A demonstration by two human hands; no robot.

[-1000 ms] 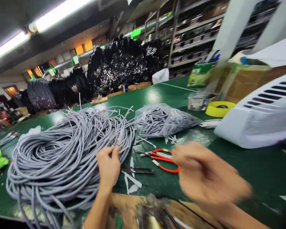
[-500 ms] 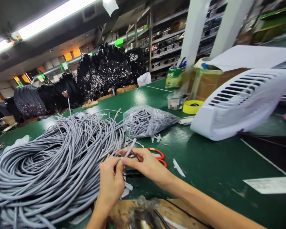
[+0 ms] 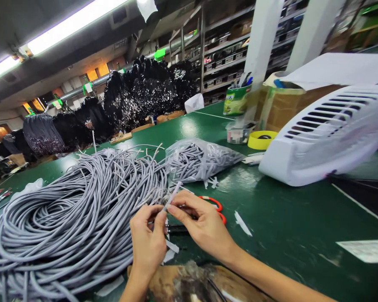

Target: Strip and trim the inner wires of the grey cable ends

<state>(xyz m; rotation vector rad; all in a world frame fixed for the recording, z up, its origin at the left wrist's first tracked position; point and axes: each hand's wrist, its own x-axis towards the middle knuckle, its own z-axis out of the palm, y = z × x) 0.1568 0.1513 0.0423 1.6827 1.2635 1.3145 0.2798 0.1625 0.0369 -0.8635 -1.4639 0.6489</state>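
Between my two hands is a short, pale grey piece of cable (image 3: 175, 194), tilted up and away from me. My left hand (image 3: 148, 235) pinches its lower end between thumb and forefinger. The thumb and fingers of my right hand (image 3: 203, 218) close on it just above. A big coil of grey cables (image 3: 69, 209) lies close by on the left, with loose cut ends pointing toward the back. Behind my hands rests a clear plastic bag of short grey cable pieces (image 3: 198, 161). Red-handled scissors (image 3: 219, 205) lie partly hidden behind my right hand.
On the green table (image 3: 290, 222) a white fan-like housing (image 3: 318, 134) stands at right. Near it are yellow tape (image 3: 262, 140), a small clear box (image 3: 237, 133), a green can of pens (image 3: 237, 100) and a cardboard box (image 3: 280, 105). A worn wooden board (image 3: 164, 283) lies in front.
My right hand's fingers have shifted and opened slightly around the cable piece, leaving more of it showing. My left hand keeps its pinch. The whole view has swung slightly left.
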